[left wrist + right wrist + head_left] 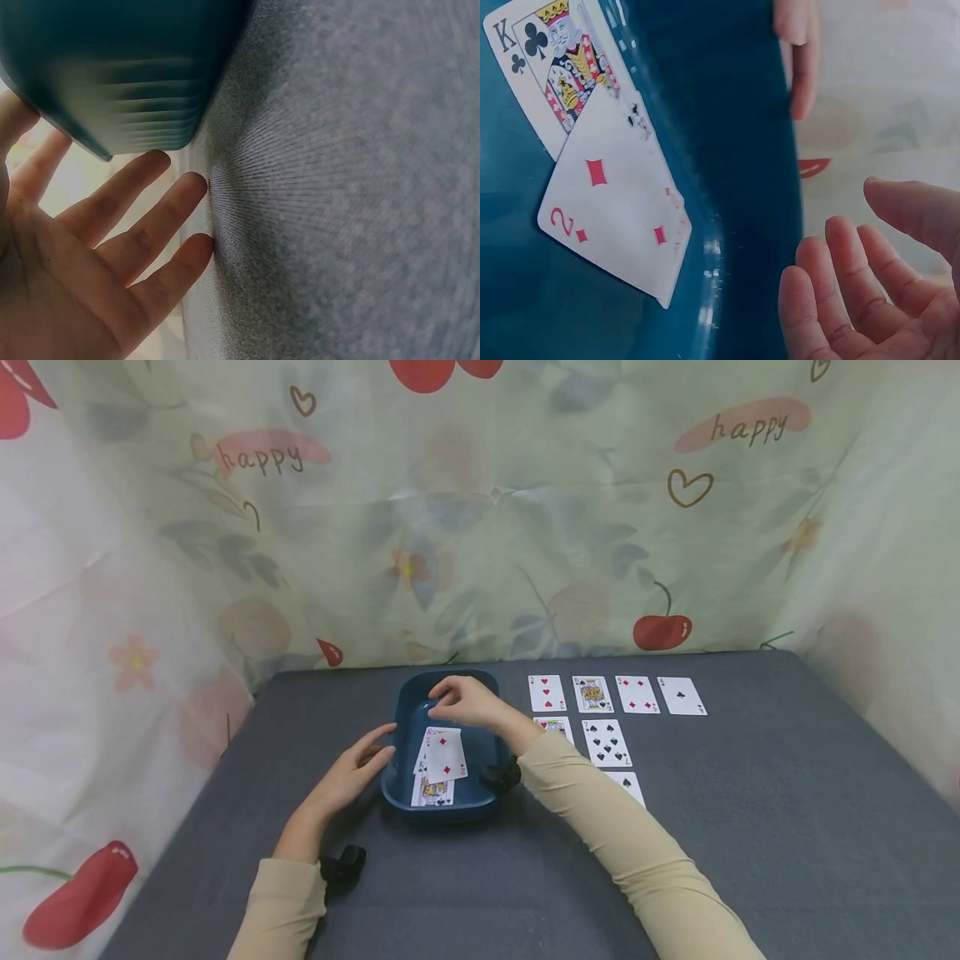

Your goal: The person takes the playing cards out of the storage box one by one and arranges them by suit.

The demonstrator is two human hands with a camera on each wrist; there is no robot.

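Observation:
A blue plastic tray stands on the table, holding several overlapping playing cards. The two of diamonds lies uppermost, partly over a king of clubs; the cards between them are mostly hidden. At the tray's left rim, my left hand rests its fingertips, spread and nearly straight. The left wrist view has that hand beside the tray's ribbed outer wall. My right hand is over the far part of the tray, beyond the cards. Its fingers bend loosely with the thumb apart, and nothing is between them in the right wrist view.
Right of the tray, face-up cards lie in rows on the dark grey table cloth. The far row includes a king of spades and an ace of clubs; nearer is a seven of spades. My right sleeve overlaps some cards. A printed curtain surrounds the table.

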